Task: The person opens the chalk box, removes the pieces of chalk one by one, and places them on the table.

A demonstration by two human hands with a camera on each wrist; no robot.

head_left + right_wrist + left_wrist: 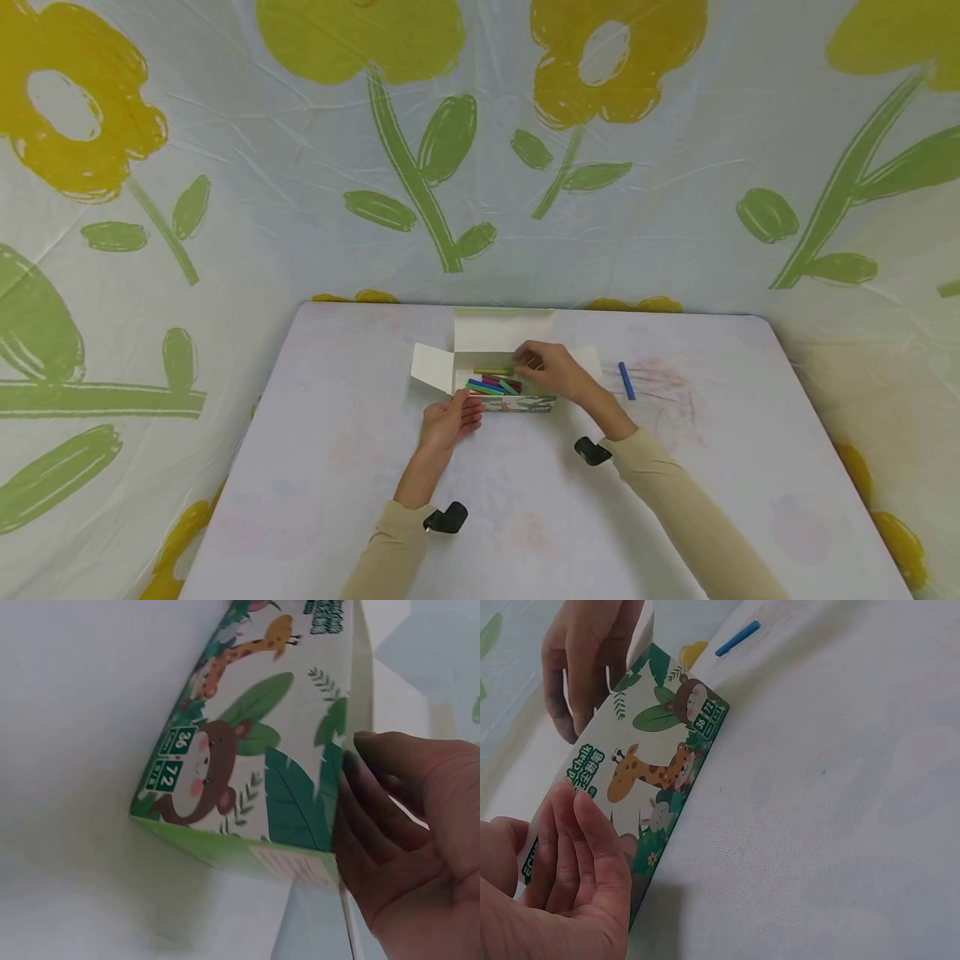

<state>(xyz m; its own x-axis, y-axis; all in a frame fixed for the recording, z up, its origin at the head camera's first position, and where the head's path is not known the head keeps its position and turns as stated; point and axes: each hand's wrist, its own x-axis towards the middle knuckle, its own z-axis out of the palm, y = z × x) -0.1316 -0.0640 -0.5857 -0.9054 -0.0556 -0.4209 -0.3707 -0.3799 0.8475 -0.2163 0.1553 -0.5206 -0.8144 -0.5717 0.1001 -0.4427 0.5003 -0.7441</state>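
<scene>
A small cardboard box point(517, 405) printed with a giraffe and leaves point(660, 765) lies open at the middle of the white table point(525, 517). Several coloured sticks point(491, 386) lie inside it. My left hand point(450, 417) rests with straight fingers point(585, 847) against the box's front wall. My right hand point(547, 367) reaches over the box's right end, its fingers point(375, 780) dipping inside behind the wall point(247, 750). A yellow-green stick point(492, 372) lies right at those fingertips; whether they pinch it is hidden. A single blue stick point(626, 380) lies on the table to the right of the box.
The box's lid point(502, 329) and left side flap point(432, 367) stand spread open. A flower-patterned cloth point(420, 167) hangs behind and beside the table. Faint colour smudges mark the tabletop near the blue stick point(737, 638).
</scene>
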